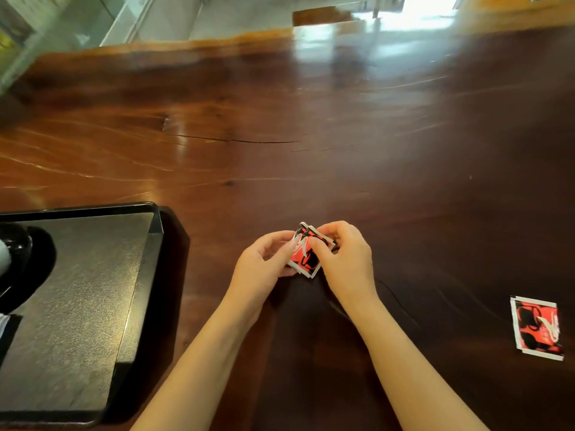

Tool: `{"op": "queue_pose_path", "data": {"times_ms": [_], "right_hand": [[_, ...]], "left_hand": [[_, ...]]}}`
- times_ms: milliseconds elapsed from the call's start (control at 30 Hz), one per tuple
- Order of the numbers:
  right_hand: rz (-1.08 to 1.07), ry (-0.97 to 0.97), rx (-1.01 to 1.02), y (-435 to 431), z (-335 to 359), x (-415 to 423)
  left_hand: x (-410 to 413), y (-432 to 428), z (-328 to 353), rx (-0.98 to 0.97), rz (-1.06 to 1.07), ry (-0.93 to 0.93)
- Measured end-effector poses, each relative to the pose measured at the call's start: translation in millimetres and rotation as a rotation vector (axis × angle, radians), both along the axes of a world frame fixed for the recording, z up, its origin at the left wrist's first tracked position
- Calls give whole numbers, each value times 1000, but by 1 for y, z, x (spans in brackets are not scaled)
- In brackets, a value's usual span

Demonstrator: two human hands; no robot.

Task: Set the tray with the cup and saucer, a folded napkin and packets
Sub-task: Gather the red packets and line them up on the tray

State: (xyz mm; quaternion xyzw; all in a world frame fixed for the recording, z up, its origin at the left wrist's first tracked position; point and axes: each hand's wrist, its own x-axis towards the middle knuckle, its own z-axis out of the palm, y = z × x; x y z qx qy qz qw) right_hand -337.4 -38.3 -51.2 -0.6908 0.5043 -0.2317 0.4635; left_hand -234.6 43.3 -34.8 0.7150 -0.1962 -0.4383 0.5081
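A small stack of red, black and white packets (306, 253) is held above the dark wooden table, pinched from both sides. My left hand (264, 262) grips its left edge and my right hand (345, 259) grips its top and right edge. Another packet of the same kind (536, 328) lies flat on the table at the far right. The black tray (93, 306) sits at the lower left, apart from my hands. On its left part stands a dark saucer (34, 269) with a dark cup (15, 244), cut off by the frame. A white corner, maybe the napkin (3, 325), shows at the left edge.
The wooden table (311, 135) stretches far ahead, glossy with glare at the back right and a thin crack across the middle. A thin dark cord (398, 303) lies on it beside my right wrist. Beyond the far edge is pale floor.
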Motion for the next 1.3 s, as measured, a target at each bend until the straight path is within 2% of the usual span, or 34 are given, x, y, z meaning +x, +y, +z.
{"op": "queue_pose_path", "data": {"times_ms": [100,167,333,433,500,600,700,833,1000,1100,1167,1300], "right_hand": [[13,144,-189,9,-5,-5],[19,185,-213,9,-6,-12],[16,162,-206,1,6,-54],[-154,239,-262,-8,16,-102],[-333,378,-328,-14,20,-145],[-587,664,-204,-15,24,-204],[-607,808,-32,-7,20,-229],[-592,666,-43,-4,10,-230],[-481,370,-65,0,12,-220],[-466,100,63,14,17,-205],[-466,-101,157,23,22,-193],[-430,-248,250,36,36,-173]], "left_hand": [[-8,1,-8,39,-25,-196],[-13,-1,-7,50,-13,-254],[-32,-13,1,42,-34,-151],[-49,-22,7,12,-80,-94],[-63,-27,10,5,-117,-67],[-83,-34,11,13,-176,-72],[-99,-38,7,39,-213,-117],[-113,-41,3,60,-247,-316],[-118,-38,6,65,-247,-409],[-119,-30,4,54,-214,-332],[-120,-24,3,62,-180,-216],[-119,-11,5,44,-115,13]]}}
